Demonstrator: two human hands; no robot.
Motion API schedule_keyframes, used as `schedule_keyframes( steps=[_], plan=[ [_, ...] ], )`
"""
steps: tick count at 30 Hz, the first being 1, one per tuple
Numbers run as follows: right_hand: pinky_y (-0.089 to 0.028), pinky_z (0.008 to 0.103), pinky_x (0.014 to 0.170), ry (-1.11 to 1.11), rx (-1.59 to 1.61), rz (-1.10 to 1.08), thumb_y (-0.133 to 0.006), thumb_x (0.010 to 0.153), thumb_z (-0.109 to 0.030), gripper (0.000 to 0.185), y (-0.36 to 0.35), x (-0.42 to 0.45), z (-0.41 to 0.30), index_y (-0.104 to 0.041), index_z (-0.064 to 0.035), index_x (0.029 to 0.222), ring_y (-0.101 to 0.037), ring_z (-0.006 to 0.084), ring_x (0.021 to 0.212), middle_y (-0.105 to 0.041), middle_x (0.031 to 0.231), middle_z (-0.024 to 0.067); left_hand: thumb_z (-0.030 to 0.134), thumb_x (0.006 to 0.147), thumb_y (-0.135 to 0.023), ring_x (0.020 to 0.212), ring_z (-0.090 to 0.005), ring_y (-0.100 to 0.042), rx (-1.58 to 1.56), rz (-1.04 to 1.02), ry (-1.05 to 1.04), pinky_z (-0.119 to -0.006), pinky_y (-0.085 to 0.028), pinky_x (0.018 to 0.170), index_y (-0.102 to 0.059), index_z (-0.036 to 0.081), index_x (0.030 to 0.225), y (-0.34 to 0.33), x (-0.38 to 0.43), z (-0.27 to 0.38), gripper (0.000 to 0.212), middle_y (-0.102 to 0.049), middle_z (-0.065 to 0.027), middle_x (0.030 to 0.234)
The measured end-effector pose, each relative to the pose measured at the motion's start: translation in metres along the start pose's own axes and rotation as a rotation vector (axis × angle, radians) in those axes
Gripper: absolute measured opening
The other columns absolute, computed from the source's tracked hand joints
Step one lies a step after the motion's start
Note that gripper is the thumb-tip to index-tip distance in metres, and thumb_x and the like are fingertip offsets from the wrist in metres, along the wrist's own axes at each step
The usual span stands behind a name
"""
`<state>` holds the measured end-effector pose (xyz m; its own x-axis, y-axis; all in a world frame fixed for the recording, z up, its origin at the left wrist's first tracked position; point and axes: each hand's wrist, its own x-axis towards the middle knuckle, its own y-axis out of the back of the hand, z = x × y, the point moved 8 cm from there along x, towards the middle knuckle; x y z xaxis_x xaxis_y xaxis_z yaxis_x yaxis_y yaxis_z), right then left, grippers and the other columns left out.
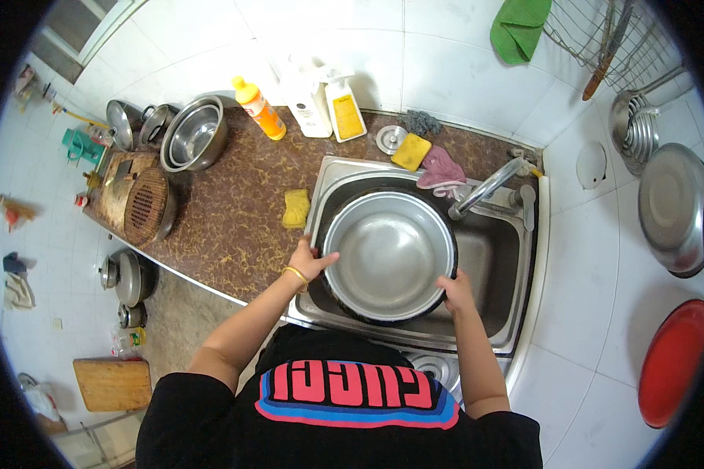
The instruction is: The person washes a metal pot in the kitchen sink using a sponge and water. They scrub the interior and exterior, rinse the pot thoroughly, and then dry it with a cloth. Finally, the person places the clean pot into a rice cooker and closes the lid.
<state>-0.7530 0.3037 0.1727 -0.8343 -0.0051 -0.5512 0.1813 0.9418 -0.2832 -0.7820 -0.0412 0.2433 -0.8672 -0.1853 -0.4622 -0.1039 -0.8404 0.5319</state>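
Observation:
A round grey metal pot (385, 255) with a blackened outer rim is held over the left part of the stainless steel sink (488, 275). My left hand (308, 261) grips its left side, thumb over the rim; a yellow bracelet is on that wrist. My right hand (456, 291) holds the lower right side of the rim. Inside, the pot shows a shiny bottom; whether it holds water I cannot tell. Just right of the pot the faucet (487, 189) reaches over the basin. A yellow sponge (296, 208) lies on the counter left of the sink.
Behind the sink lie a second sponge (411, 152), a pink cloth (442, 170), a drain strainer (391, 139) and a scouring pad (420, 122). Several bottles stand by the wall, including an orange one (260, 109). Steel bowls (195, 135) and a chopping board (114, 184) are at left.

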Motion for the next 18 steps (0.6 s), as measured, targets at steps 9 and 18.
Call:
schedule_keyframes(
  steps=[9, 18],
  plan=[
    [-0.046, 0.0306, 0.069, 0.008, -0.056, -0.079, -0.053, 0.058, 0.005, 0.039, -0.011, 0.001, 0.017, -0.055, 0.0021, 0.096, -0.057, 0.0181, 0.076, -0.060, 0.087, 0.0089, 0.008, 0.059, -0.064, 0.103, -0.0291, -0.049, -0.147, -0.016, 0.165, -0.031, -0.040, 0.087, -0.019, -0.006, 0.129, -0.036, -0.004, -0.067, 0.084, -0.047, -0.0242, 0.114],
    [-0.044, 0.0319, 0.076, -0.065, -0.129, 0.268, -0.063, 0.077, -0.026, 0.041, 0.010, 0.001, -0.021, -0.050, -0.0016, 0.108, -0.053, 0.0167, 0.088, -0.057, 0.096, 0.0076, -0.005, 0.061, -0.058, 0.096, -0.0234, -0.053, -0.227, 0.086, 0.024, -0.029, -0.045, 0.079, -0.007, 0.001, 0.135, -0.062, 0.014, -0.079, 0.091, -0.047, -0.0188, 0.114]
  ],
)
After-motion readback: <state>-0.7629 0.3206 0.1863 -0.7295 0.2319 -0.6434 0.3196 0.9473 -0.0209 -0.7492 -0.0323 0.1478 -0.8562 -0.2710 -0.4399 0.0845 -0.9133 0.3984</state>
